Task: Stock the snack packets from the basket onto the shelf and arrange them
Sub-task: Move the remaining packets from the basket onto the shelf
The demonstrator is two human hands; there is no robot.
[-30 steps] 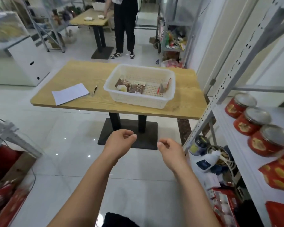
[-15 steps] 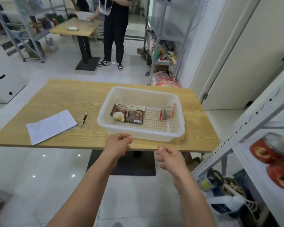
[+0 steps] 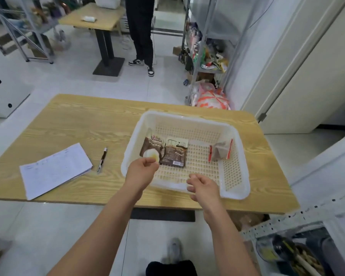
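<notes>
A white perforated plastic basket [image 3: 235,176] stands on the wooden table [image 3: 82,124]. Inside it lie two brown snack packets side by side, one on the left [image 3: 150,145] and one to its right [image 3: 174,154], and a grey packet with red edges [image 3: 220,152] near the right wall. My left hand [image 3: 141,173] hovers over the basket's near left rim with loosely curled fingers, just short of the left brown packet, holding nothing. Over the near rim my right hand [image 3: 204,187] also hangs loosely curled and holds nothing. A corner of the metal shelf [image 3: 299,220] shows at the lower right.
A sheet of paper [image 3: 55,169] and a pen [image 3: 102,159] lie on the table left of the basket. A person in black trousers [image 3: 140,34] stands beyond, by a second table [image 3: 96,17]. A cluttered rack [image 3: 205,54] stands behind the table. Jars sit on the lower shelf [image 3: 287,253].
I have moved up to the table, and both hands have reached forward from above the floor to the basket's near rim. The shelf with red tins has slid out of view.
</notes>
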